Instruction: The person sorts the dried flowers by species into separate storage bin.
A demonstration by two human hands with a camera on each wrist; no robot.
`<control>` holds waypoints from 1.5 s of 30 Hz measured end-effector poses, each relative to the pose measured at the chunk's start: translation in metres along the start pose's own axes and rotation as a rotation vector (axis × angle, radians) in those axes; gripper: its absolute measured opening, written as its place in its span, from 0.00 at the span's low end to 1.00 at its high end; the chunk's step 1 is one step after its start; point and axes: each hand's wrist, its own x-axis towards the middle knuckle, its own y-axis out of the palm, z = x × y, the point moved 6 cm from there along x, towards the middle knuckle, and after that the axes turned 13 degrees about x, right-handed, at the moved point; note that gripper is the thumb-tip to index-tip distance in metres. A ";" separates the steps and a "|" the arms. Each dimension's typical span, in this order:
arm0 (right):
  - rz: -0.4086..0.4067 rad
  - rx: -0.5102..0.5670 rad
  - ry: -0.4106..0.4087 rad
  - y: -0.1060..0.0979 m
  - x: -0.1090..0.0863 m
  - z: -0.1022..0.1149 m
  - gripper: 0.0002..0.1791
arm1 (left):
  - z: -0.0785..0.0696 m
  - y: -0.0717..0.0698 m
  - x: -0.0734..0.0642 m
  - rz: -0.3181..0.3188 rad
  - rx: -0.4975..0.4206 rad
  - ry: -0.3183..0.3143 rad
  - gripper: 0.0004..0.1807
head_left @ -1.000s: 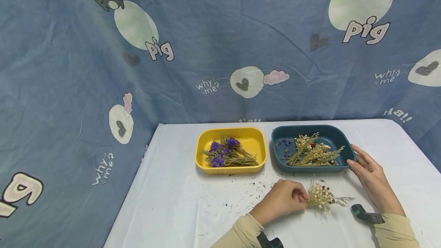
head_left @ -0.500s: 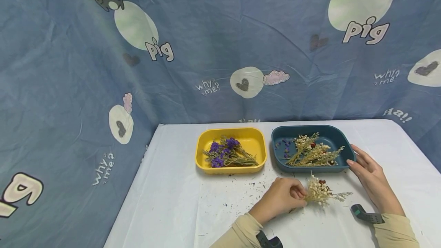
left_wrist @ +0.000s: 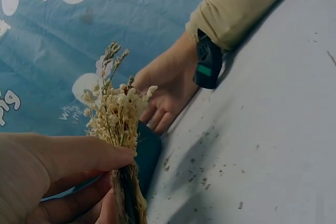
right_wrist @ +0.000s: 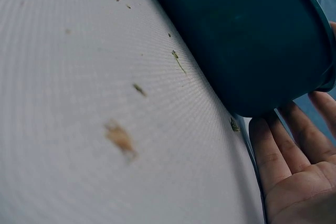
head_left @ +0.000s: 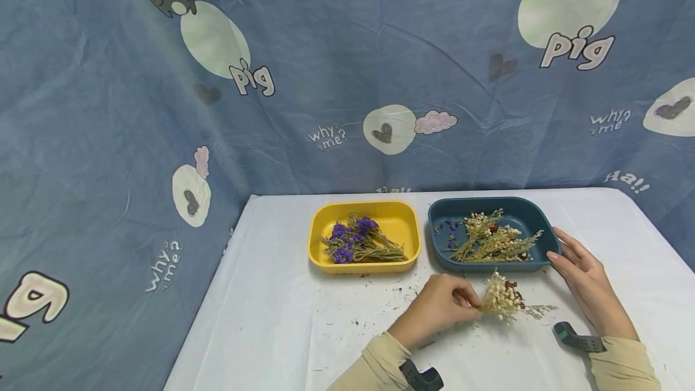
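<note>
My left hand [head_left: 442, 306] pinches a small bunch of dried flowers [head_left: 502, 297] by its stems, between thumb and fingers, just above the white table. The bunch has cream heads, some dark red bits and a pale sprig pointing right. In the left wrist view the dried flowers [left_wrist: 118, 114] rise above my thumb. At the near right corner of a dark blue tray [head_left: 491, 267], my right hand [head_left: 583, 276] holds the rim and side with thumb and fingers. Several similar dried sprigs [head_left: 491, 240] lie inside that tray, with loose purple petals [head_left: 452, 237] at its left.
A yellow tray [head_left: 364, 268] with purple dried flowers [head_left: 353, 240] stands left of the blue one. Dark plant crumbs [head_left: 399, 300] are scattered on the white table [head_left: 271, 318]. A blue printed cloth [head_left: 304, 77] hangs behind the table.
My left hand has shifted slightly up and left with the dried flowers. The bunch has turned a little, showing more of its red bits. The right hand and both trays have stayed put.
</note>
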 end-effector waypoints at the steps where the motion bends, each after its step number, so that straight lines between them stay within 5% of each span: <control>1: 0.000 0.000 0.002 0.000 0.000 0.000 0.37 | 0.000 -0.001 0.000 0.001 -0.006 -0.001 0.05; 31: 0.011 -0.004 0.006 0.000 -0.001 0.000 0.37 | 0.007 -0.045 0.013 -0.117 -0.117 -0.048 0.05; 45: 0.001 -0.010 0.002 0.000 0.000 0.001 0.37 | 0.012 -0.065 0.034 -0.164 -0.038 -0.031 0.04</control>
